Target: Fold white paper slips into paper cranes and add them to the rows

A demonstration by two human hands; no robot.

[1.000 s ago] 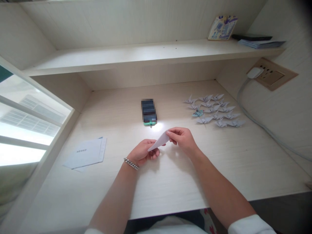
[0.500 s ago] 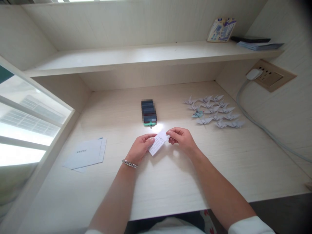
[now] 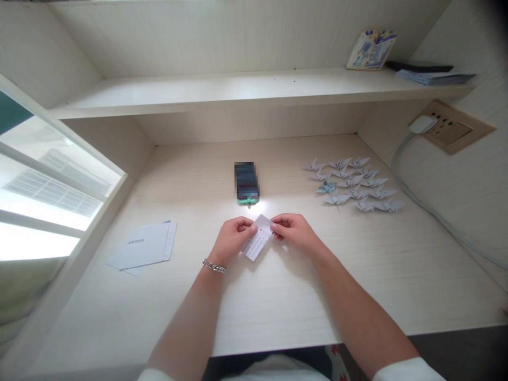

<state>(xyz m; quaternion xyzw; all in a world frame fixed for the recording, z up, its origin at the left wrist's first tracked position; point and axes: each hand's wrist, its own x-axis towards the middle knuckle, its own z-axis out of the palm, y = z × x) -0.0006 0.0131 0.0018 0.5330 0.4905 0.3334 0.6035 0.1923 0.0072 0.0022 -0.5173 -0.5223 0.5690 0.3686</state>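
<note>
A small printed piece of folded paper [image 3: 259,241] is held just above the desk, slanted, between my two hands. My left hand [image 3: 235,238] pinches its left edge, the thumb lying on top. On the opposite edge, my right hand [image 3: 292,228] grips the paper between thumb and fingers. The fingers under the paper are partly hidden. To the right, several paper cranes [image 3: 351,182] stand in rows, mostly white with one light blue crane [image 3: 326,187] among them.
Beyond my hands lies a dark phone [image 3: 246,181] with a green lower edge. Flat papers [image 3: 145,246] rest at the left. A cable [image 3: 416,198] runs from the wall socket [image 3: 452,127] down the right side. Above the desk, a shelf [image 3: 222,92] carries a small box [image 3: 371,50].
The paper now shows more of its upper corner and sits slightly lower. My right hand has dropped a little and flattened against its edge. The view has shifted slightly.
</note>
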